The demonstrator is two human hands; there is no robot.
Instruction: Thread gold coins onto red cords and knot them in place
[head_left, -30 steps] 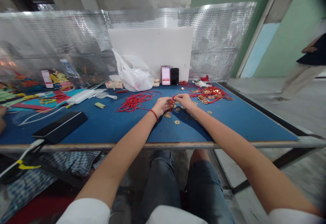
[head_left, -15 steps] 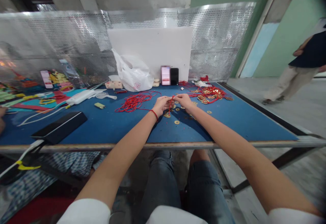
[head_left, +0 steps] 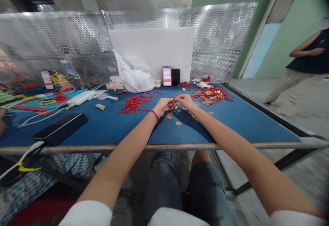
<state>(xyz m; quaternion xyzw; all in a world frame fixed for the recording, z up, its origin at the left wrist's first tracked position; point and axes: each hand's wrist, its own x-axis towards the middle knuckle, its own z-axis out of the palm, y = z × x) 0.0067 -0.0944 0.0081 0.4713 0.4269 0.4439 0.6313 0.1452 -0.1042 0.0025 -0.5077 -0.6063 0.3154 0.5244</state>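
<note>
My left hand [head_left: 163, 106] is closed on a red cord [head_left: 172, 110], above the middle of the blue table. Opposite it, my right hand [head_left: 185, 102] pinches the same cord, the fingertips of both hands almost meeting. A length of cord hangs down, with a brass coin [head_left: 168, 116] at its lower end; whether the two are tied is too small to tell. Several loose coins with holes, one nearer coin [head_left: 178, 123] among them, lie under and around my hands. To the left is a tangle of red cord [head_left: 136, 102]; to the right, a heap of corded coins [head_left: 209, 95].
A white plastic bag [head_left: 136, 73] and two phones [head_left: 171, 76] stand at the back against a white board [head_left: 156, 44]. On the left are a black box [head_left: 61, 129], a white power strip [head_left: 82, 97] and cables. A person [head_left: 305, 59] walks at far right; another person's hand [head_left: 2, 121] shows far left.
My hands hold nearly the same place, with only a slight shift of the fingers on the cord. The person in the right background has stepped a little to the left.
</note>
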